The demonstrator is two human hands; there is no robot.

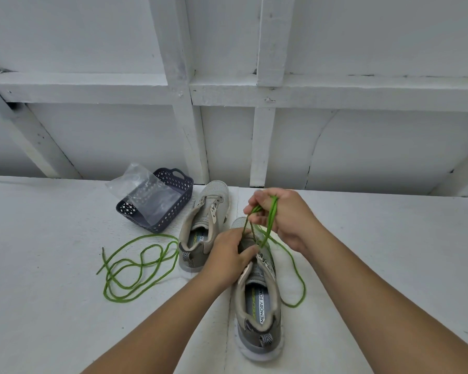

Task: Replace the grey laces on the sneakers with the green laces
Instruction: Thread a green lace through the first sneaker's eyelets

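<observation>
Two grey sneakers stand on the white table. The near sneaker (258,300) points away from me, heel toward me. A green lace (299,276) runs from its eyelets and loops down its right side. My right hand (284,220) is closed on strands of this lace above the toe. My left hand (227,259) rests on the sneaker's tongue area, pinching the lace near the eyelets. The far sneaker (203,225) stands unlaced to the left. A second green lace (135,268) lies coiled loose on the table at the left.
A dark grey perforated basket (173,209) with a clear plastic bag (143,193) draped over it stands behind the loose lace. White framed wall panels rise at the table's back edge.
</observation>
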